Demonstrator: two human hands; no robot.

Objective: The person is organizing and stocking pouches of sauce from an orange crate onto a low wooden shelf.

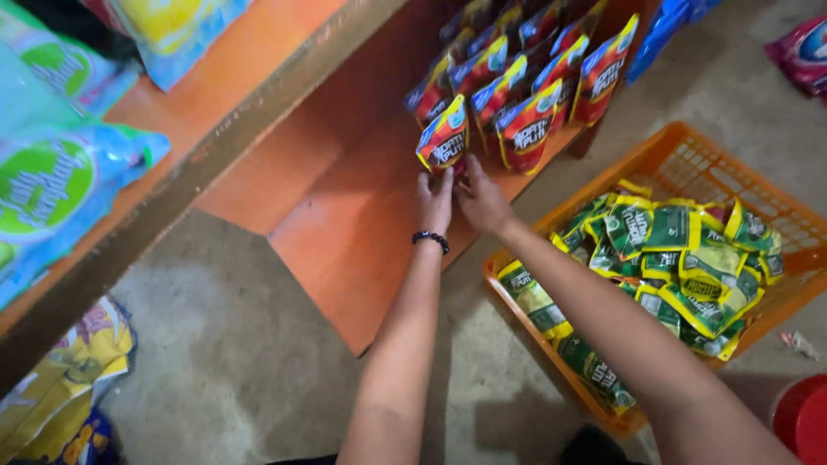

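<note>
Both my hands reach to the lower orange shelf (345,232). My left hand (435,200), with a dark bead bracelet at the wrist, and my right hand (481,200) hold the bottom of one red, blue and yellow snack pouch (444,135), standing it upright at the front of the shelf. Behind it stand several rows of the same red pouches (530,82), leaning toward the back.
An orange plastic basket (689,159) on the concrete floor to the right holds several green and yellow pouches (680,258). An upper shelf (198,129) at left carries large blue and green bags (52,189). Yellow bags (60,379) lie bottom left; a red round thing (801,418) bottom right.
</note>
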